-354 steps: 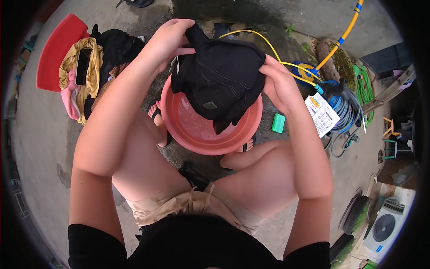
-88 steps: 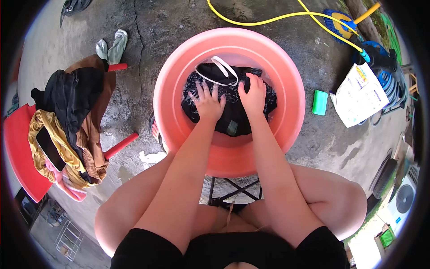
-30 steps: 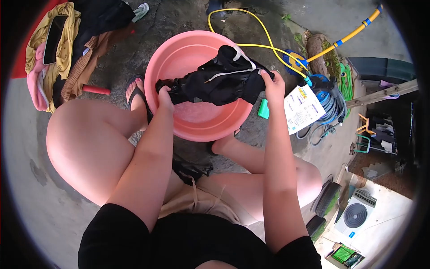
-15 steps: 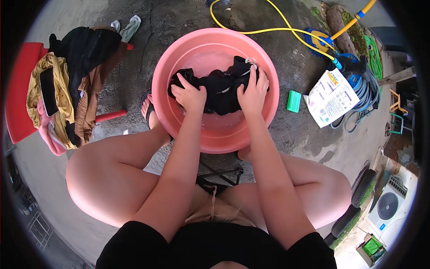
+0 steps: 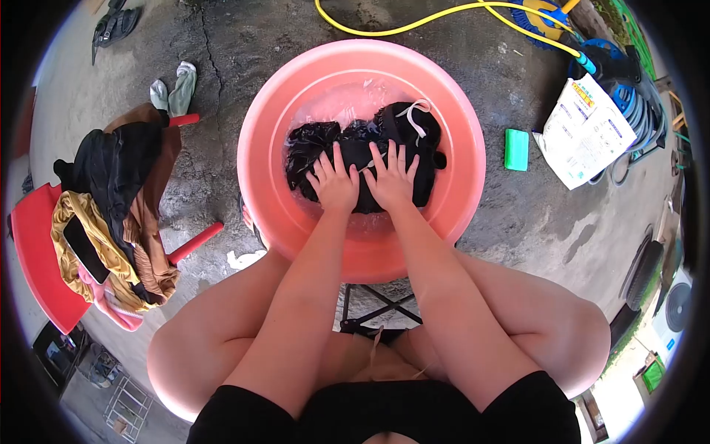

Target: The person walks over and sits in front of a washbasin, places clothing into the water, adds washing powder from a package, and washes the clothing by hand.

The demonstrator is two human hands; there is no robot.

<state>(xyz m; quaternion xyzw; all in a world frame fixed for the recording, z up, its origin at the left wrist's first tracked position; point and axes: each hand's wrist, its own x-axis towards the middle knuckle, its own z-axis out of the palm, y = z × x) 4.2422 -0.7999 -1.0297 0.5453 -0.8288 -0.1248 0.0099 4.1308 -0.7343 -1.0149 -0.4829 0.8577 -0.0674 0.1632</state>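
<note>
Garment (image 5: pixel 397 127) w/ 2 hands (image 5: pixel 338 189) now mid.

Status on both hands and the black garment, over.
Left hand and right hand open, palms down on black garment. Garment bunched in water inside pink basin. Nothing blocking either hand.

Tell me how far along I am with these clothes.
The black cloth garment with a white drawstring already looks wetted, lying in the round pink plastic basin. In hand: your left hand and right hand rest flat on it. Probably left: the heap of black, brown and golden clothes on the red plastic chair, outside the basin. No piece visibly looks finished.
</note>
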